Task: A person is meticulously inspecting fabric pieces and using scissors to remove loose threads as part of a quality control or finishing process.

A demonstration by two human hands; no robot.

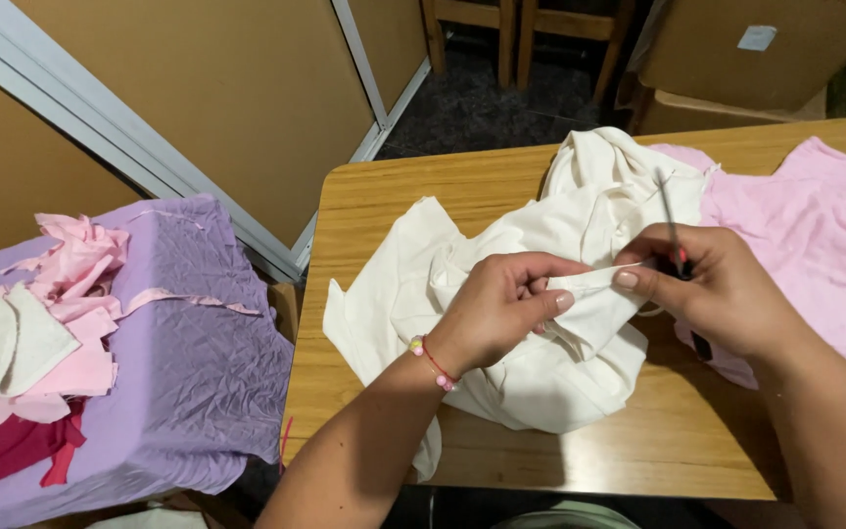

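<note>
A crumpled cream cotton garment [501,294] lies on the light wooden table [374,196], with a pink cloth [815,235] just right of it. The left hand [496,309] pinches a fold of the cream garment between thumb and fingers. The right hand [712,289] grips the same taut strip, closed also around a thin dark-handled tool [673,235]. At far left, pink and cream fabric scraps [41,333] rest on a lilac cover [188,362].
</note>
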